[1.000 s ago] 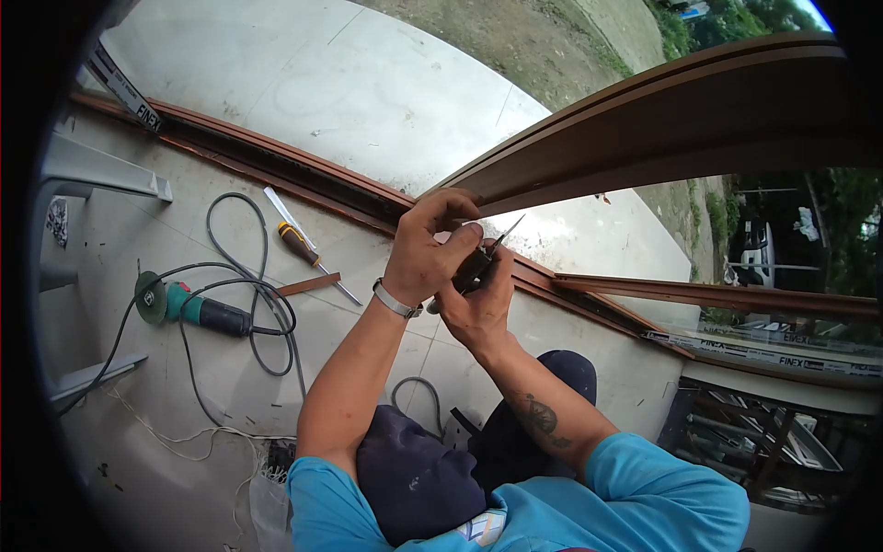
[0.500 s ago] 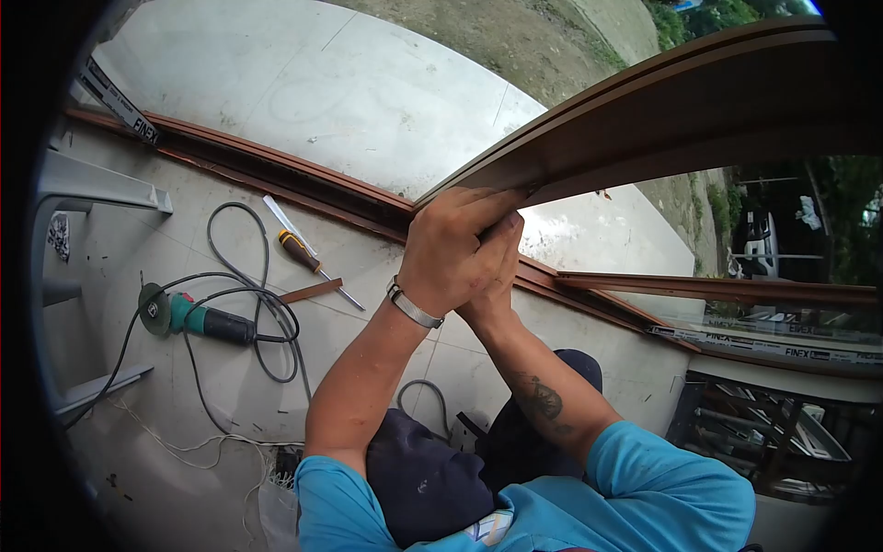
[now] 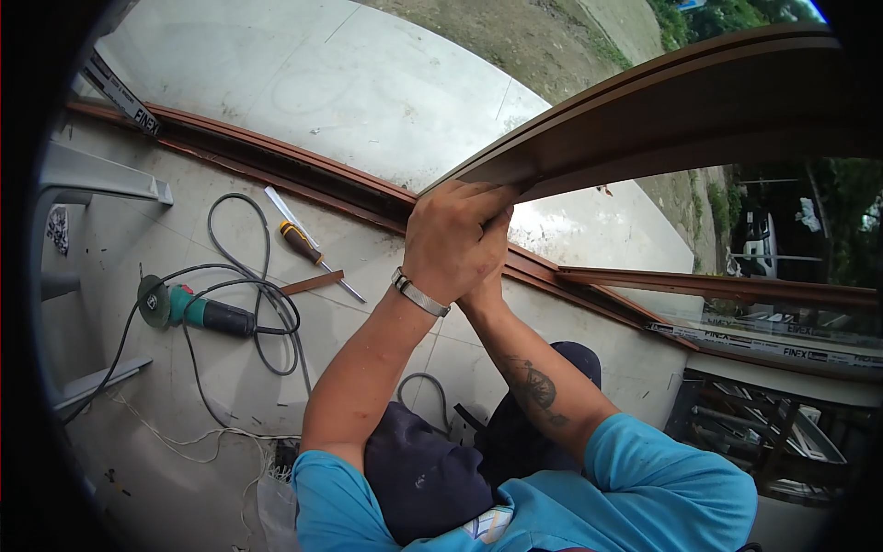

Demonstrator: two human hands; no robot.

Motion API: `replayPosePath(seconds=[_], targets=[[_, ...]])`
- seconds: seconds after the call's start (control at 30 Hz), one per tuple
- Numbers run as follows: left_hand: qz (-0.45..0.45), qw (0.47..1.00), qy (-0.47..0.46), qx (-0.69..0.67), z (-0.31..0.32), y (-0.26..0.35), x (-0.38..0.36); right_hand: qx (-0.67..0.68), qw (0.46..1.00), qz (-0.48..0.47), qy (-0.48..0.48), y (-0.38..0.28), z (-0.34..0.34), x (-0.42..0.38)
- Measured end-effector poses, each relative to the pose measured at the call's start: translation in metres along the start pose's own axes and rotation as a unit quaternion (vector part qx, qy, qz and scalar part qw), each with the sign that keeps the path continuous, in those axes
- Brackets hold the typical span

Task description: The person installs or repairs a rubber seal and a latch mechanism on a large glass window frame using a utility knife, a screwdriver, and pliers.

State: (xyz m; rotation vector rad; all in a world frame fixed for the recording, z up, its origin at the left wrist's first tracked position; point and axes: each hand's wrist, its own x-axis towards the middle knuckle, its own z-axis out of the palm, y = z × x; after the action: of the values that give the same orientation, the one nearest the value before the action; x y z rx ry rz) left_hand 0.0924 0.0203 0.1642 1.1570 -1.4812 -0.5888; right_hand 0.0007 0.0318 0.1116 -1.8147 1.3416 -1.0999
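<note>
The left hand (image 3: 452, 241) is raised against the lower end of the brown frame bar (image 3: 662, 110), which runs from the hands up and away to the right. Its fingers (image 3: 478, 195) are curled narrow and press on the bar's end edge. A metal wristband (image 3: 419, 294) sits on this wrist.

The right hand (image 3: 487, 285) lies directly behind and below the left hand, mostly covered by it. Whether its fingers are wide, narrow or holding something cannot be told. A tattoo (image 3: 533, 386) shows on this forearm.

Relative to the frame bar:
- The brown floor track (image 3: 276, 166) passes just below the bar's lower end and extends left and right of it.
- The screwdriver (image 3: 308, 253), with an orange and black handle, lies on the tiled floor (image 3: 120, 230) left of the bar's end, just beside the track.
- A small brown offcut (image 3: 311, 283) lies touching or nearly touching the screwdriver shaft.
- The angle grinder (image 3: 189, 308), green with a black body, lies further left, its grey cable (image 3: 258, 313) looped beside it.
- A grey metal section (image 3: 101, 179) lies at the far left, well apart from the bar
</note>
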Motion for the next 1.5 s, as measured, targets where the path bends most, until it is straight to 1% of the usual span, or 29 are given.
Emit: replayPosePath(seconds=[0.03,0.1,0.17,0.23,0.27,0.33,0.4,0.47,0.5,0.53,0.6,0.67,0.7,0.77,0.8,0.83,0.87,0.9,0.93,1.03,1.07,1.13,1.2,1.27,1.33,1.37,1.4,1.43,1.5], targets=[[0.002,1.0,0.003,0.0,0.001,-0.007,-0.004,0.002,1.0,0.004,0.003,0.002,0.004,-0.003],[-0.1,0.992,-0.081,0.008,0.001,-0.024,-0.016,0.014,1.0,0.019,0.008,0.006,0.01,-0.012],[-0.112,0.991,-0.072,-0.002,-0.001,-0.024,-0.021,0.033,0.999,0.026,0.003,0.01,0.01,-0.031],[-0.132,0.989,-0.069,-0.018,-0.001,-0.016,-0.022,0.078,0.996,0.034,-0.042,0.02,0.005,-0.05],[-0.146,0.986,-0.051,-0.059,0.0,-0.01,-0.016,0.079,0.995,0.036,-0.042,0.021,-0.001,-0.06],[-0.155,0.982,-0.033,-0.099,0.007,-0.003,-0.006,0.038,0.984,0.158,-0.076,0.006,-0.017,-0.07],[-0.116,0.987,-0.015,-0.108,0.018,0.001,0.001,0.024,0.988,0.129,-0.076,0.006,-0.03,-0.074],[-0.098,0.989,-0.009,-0.108,0.026,0.012,-0.002,0.062,0.973,0.205,-0.09,-0.004,-0.042,-0.074],[-0.087,0.99,0.02,-0.11,0.031,0.015,-0.005,0.024,0.989,0.124,-0.079,0.001,-0.046,-0.072],[-0.078,0.99,0.048,-0.11,0.035,0.016,-0.007,0.023,0.989,0.126,-0.075,0.006,-0.049,-0.07],[-0.074,0.992,0.03,-0.103,0.038,0.016,-0.007,0.052,0.996,0.052,-0.043,0.01,-0.051,-0.063],[-0.068,0.996,0.028,-0.043,0.04,0.021,-0.004,0.026,0.997,0.052,-0.043,0.004,-0.057,-0.054],[-0.068,0.996,0.025,-0.041,0.038,0.026,-0.001,0.003,0.999,0.008,-0.034,0.002,-0.057,-0.049],[0.063,0.988,0.046,-0.132,0.032,0.033,0.007,-0.047,0.997,-0.032,-0.043,-0.01,-0.062,-0.043],[0.06,0.988,0.047,-0.132,0.028,0.035,0.012,-0.072,0.995,-0.053,-0.046,-0.017,-0.065,-0.04],[0.087,0.972,0.063,-0.211,0.025,0.038,0.016,0.005,0.997,0.046,-0.059,-0.022,-0.069,-0.041],[0.116,0.947,0.082,-0.289,0.023,0.039,0.018,0.002,0.995,0.076,-0.068,-0.027,-0.078,-0.04],[0.021,0.932,0.106,-0.346,0.023,0.033,0.014,-0.001,0.991,0.105,-0.078,-0.032,-0.087,-0.038],[-0.044,0.933,0.147,-0.324,0.025,0.021,0.011,-0.038,0.992,0.092,-0.081,-0.043,-0.097,-0.035],[-0.056,0.977,0.117,-0.167,0.028,0.005,-0.006,-0.02,0.992,0.096,-0.075,-0.056,-0.111,-0.03],[-0.056,0.976,0.121,-0.169,0.032,0.006,-0.012,-0.023,0.992,0.094,-0.078,-0.056,-0.111,-0.03],[-0.068,0.983,0.078,-0.152,0.041,0.014,-0.015,0.007,0.994,0.084,-0.07,-0.055,-0.109,-0.03],[-0.07,0.985,0.088,-0.134,0.044,0.016,-0.011,0.031,0.994,0.089,-0.059,-0.056,-0.105,-0.031],[-0.038,0.992,0.086,-0.079,0.043,0.017,-0.005,0.062,0.993,0.102,-0.022,-0.054,-0.106,-0.031],[-0.056,0.992,0.067,-0.089,0.038,0.026,0.003,0.066,0.993,0.102,-0.01,-0.052,-0.108,-0.031],[0.069,0.983,0.07,-0.152,0.037,0.035,0.011,0.082,0.993,0.084,-0.007,-0.05,-0.108,-0.03],[0.195,0.955,0.072,-0.212,0.033,0.041,0.017,0.097,0.993,0.064,-0.003,-0.048,-0.107,-0.029],[0.193,0.955,0.073,-0.214,0.029,0.044,0.018,0.095,0.993,0.066,-0.004,-0.048,-0.108,-0.03],[0.093,0.939,0.073,-0.323,0.023,0.047,0.02,0.088,0.991,0.103,-0.018,-0.051,-0.112,-0.03]])
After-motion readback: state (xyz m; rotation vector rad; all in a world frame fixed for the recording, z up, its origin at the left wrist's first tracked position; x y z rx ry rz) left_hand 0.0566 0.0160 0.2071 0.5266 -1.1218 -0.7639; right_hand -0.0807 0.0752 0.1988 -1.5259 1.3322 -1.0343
